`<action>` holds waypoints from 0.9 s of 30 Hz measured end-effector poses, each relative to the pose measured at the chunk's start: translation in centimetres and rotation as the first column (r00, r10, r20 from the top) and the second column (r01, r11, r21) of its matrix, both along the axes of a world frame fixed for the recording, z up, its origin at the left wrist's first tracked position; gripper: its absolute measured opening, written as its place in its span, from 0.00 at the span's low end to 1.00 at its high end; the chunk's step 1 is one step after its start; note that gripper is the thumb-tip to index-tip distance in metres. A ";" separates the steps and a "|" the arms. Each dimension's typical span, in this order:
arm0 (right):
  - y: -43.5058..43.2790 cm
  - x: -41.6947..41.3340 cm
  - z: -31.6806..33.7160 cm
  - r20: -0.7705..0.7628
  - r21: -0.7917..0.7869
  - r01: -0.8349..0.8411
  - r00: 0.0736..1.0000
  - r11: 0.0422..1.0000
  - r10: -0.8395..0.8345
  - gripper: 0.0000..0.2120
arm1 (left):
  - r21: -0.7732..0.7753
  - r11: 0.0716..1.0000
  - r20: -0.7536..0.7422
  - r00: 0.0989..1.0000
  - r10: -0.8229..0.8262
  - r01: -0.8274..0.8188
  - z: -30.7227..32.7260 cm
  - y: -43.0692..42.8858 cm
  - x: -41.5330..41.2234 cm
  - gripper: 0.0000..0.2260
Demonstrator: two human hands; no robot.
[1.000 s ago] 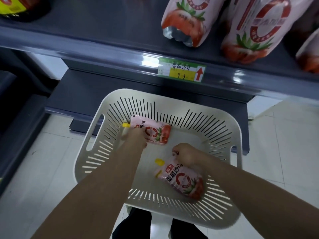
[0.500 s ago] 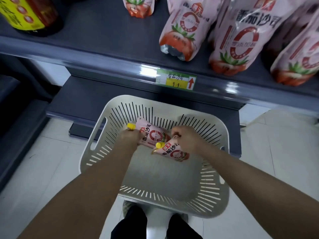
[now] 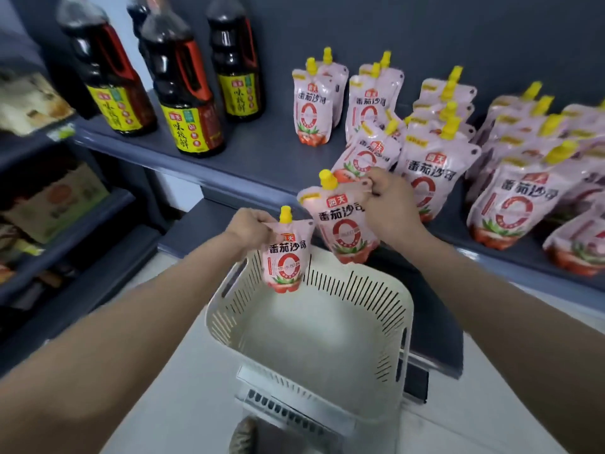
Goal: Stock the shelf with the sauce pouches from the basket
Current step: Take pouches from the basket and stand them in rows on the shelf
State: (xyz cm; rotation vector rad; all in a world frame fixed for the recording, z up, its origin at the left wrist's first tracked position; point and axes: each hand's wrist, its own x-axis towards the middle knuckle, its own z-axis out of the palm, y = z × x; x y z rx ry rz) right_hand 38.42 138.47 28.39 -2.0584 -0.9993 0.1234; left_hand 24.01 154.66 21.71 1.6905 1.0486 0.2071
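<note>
1. Hands: two, the left hand (image 3: 250, 226) and the right hand (image 3: 389, 198).
2. Pouches in hand: two, the left pouch (image 3: 284, 257) and the right pouch (image 3: 343, 231), one pinched in each hand.
3. Shelf pouches (image 3: 312, 106): well over a dozen yellow caps show on the shelf (image 3: 255, 152); overlap and blur at the right prevent an exact count.
4. Dark bottles (image 3: 193, 103): four, three yellow-labelled in front and one half hidden behind them.
5. Basket (image 3: 360, 290): one.
6. Shoe (image 3: 242, 437): one toe at the bottom edge.
</note>
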 end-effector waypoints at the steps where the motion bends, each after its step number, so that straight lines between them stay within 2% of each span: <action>1: 0.5 0.3 1.5 0.026 0.017 0.026 0.999 1.000 -0.027 0.13 | 0.001 1.000 0.051 0.999 0.008 -0.008 1.7 0.2 -0.2 0.11; 4: 2.6 1.0 5.6 0.021 0.167 0.059 0.998 0.984 -0.063 0.20 | 0.063 0.997 0.160 0.986 0.036 -0.047 6.8 1.1 -0.9 0.11; 6: 4.2 1.3 7.8 -0.013 0.254 0.079 0.997 0.964 -0.079 0.20 | 0.107 0.992 0.216 0.976 0.036 -0.061 9.6 2.0 -1.2 0.10; 11: 8.6 2.2 11.5 -0.079 0.332 0.168 0.985 0.928 -0.151 0.18 | 0.167 0.983 0.337 0.941 0.019 -0.080 14.2 5.4 -0.8 0.12; 17: 14.0 5.3 11.3 -0.204 0.291 0.333 0.937 0.897 -0.282 0.18 | 0.157 0.988 0.405 0.912 -0.065 0.001 15.2 10.3 1.5 0.13; 21: 17.1 7.2 9.1 -0.237 0.250 0.391 0.912 0.886 -0.336 0.10 | 0.139 0.987 0.432 0.892 -0.135 0.082 14.4 13.4 3.5 0.13; 27: 21.0 10.1 4.9 -0.349 0.172 0.424 0.870 0.889 -0.348 0.18 | 0.104 0.981 0.403 0.895 -0.191 0.162 12.4 16.2 6.1 0.13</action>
